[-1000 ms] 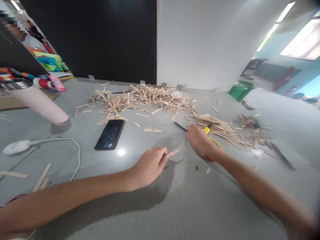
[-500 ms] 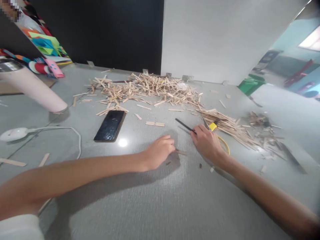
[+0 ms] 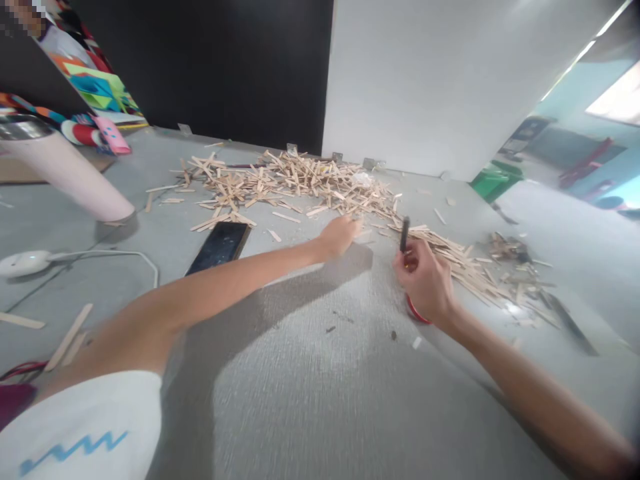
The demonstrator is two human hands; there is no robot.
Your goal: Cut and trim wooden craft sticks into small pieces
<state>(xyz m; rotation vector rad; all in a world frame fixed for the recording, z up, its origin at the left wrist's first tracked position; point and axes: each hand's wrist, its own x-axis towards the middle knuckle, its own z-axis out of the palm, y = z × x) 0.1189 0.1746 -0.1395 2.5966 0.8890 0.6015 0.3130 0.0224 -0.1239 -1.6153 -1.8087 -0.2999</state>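
My left hand (image 3: 343,237) reaches out at the front edge of the heap of broken wooden sticks (image 3: 320,177). Its fingers are closed, slightly blurred, with a pale wooden stick (image 3: 364,237) at their tips. My right hand (image 3: 425,277) is wrapped round a dark, narrow rod-like tool (image 3: 405,235) that points upward. Below the palm shows a red curved loop (image 3: 418,311); whether it belongs to the same tool I cannot tell. Beside this hand, a bundle of longer wooden sticks (image 3: 463,267) lies on the grey table (image 3: 320,407).
A black phone (image 3: 220,245) lies partly behind my left forearm. At the left are a pink bottle (image 3: 75,173) and a white device (image 3: 25,264) with a cable. Wood scraps (image 3: 513,247) and a long flat strip (image 3: 570,320) lie at the right. A dark and white panel stands behind.
My left hand has moved away from me toward the stick heap. My right hand has turned, so the dark tool now points upward. The yellow part and loop by it no longer show.
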